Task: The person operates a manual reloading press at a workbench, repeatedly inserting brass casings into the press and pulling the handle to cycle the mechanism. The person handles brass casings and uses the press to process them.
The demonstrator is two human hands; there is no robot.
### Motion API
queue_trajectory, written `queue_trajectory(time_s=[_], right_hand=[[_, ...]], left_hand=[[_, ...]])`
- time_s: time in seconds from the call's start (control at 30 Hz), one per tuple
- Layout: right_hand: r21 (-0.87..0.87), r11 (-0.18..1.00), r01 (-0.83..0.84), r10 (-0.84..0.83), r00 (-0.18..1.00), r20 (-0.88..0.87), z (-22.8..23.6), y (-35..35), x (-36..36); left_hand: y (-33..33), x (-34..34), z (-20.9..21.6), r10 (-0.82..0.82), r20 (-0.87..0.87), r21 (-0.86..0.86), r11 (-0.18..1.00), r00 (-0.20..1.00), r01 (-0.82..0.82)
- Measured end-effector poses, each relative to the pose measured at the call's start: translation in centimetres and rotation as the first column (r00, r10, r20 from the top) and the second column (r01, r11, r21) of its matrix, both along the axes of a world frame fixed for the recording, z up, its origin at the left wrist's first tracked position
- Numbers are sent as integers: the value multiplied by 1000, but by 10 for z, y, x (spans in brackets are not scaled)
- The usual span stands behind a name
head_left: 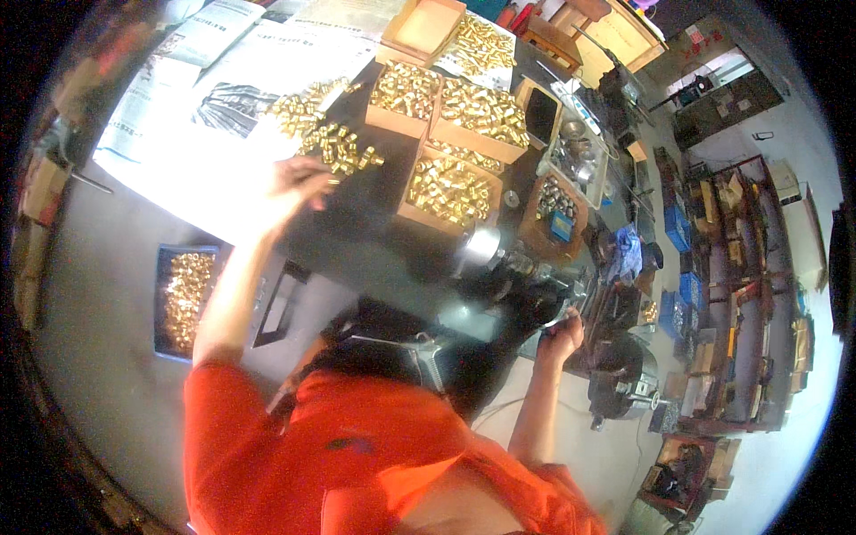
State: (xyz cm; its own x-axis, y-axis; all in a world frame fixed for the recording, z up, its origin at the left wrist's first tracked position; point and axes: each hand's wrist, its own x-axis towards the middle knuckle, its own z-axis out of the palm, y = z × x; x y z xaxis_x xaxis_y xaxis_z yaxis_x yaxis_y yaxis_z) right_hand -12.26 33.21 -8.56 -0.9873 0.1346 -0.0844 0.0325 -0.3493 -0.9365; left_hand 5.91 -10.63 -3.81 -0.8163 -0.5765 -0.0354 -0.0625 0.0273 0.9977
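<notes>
My left hand (299, 185) is stretched out over the dark bench at the edge of a loose pile of small brass fittings (337, 150). Its thumb and fingers are pinched together, with a brass fitting (333, 182) at the tips. On the other side, my right hand (563, 336) is closed beside the small bench machine; a handle there appears to be in its grip, though the fingers partly hide it. The machine's round metal head (481, 248) sits between my hands, in front of an open box of brass fittings (450, 192).
More boxes of brass parts (481, 111) stand behind, near an empty cardboard tray (423, 28). Newspaper (236, 98) covers the bench's left part. A blue crate of brass parts (187, 299) is low at left. Metal parts fill a bin (555, 201). Shelving (744, 294) lines the right.
</notes>
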Motion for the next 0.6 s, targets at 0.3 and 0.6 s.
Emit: queue_trajectory(time_s=[0.3, 0.6], right_hand=[[-73, 997, -6, 6, 1000, -6, -2, 8, 4], [-86, 996, -38, 37, 999, -7, 13, 16, 15]], left_hand=[[113, -60, 42, -417, -325, 131, 869, 849, 477], [110, -63, 39, -511, -306, 104, 821, 804, 561]])
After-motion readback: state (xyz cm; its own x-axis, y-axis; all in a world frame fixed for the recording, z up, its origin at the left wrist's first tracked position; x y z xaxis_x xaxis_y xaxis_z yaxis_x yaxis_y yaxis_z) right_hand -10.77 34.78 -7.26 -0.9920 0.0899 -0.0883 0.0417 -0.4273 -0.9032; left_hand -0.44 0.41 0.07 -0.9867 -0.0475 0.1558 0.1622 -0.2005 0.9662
